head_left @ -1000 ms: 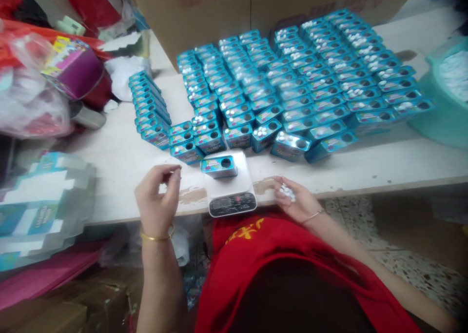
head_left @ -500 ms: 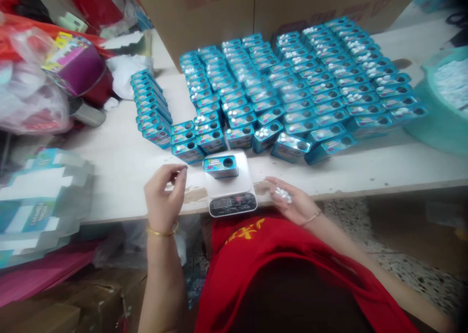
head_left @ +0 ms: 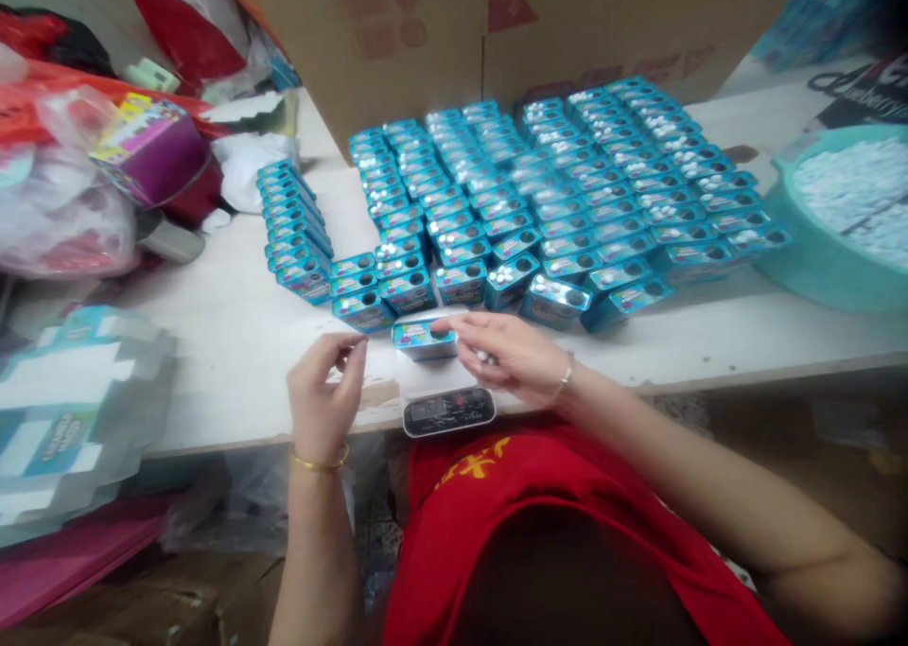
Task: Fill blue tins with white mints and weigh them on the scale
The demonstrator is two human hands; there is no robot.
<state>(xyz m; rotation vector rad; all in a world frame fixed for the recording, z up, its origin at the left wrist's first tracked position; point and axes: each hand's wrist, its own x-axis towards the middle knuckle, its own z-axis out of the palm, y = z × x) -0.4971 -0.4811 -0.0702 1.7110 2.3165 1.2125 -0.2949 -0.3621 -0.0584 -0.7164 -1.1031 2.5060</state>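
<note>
Head view: the right hand (head_left: 512, 355) hovers over the tin (head_left: 424, 337) on the scale (head_left: 446, 410), fingers curled around small white tablets, index tip at the tin's top. Best to drop tablets singly through the hole, watching the readout. The left hand (head_left: 323, 402) pinches its grip shut; what it holds I cannot tell. The pale worktop (head_left: 234, 343) carries rows of blue tins (head_left: 539, 201), a teal basin (head_left: 837, 220) of tablets, cartons behind, bags at left.
</note>
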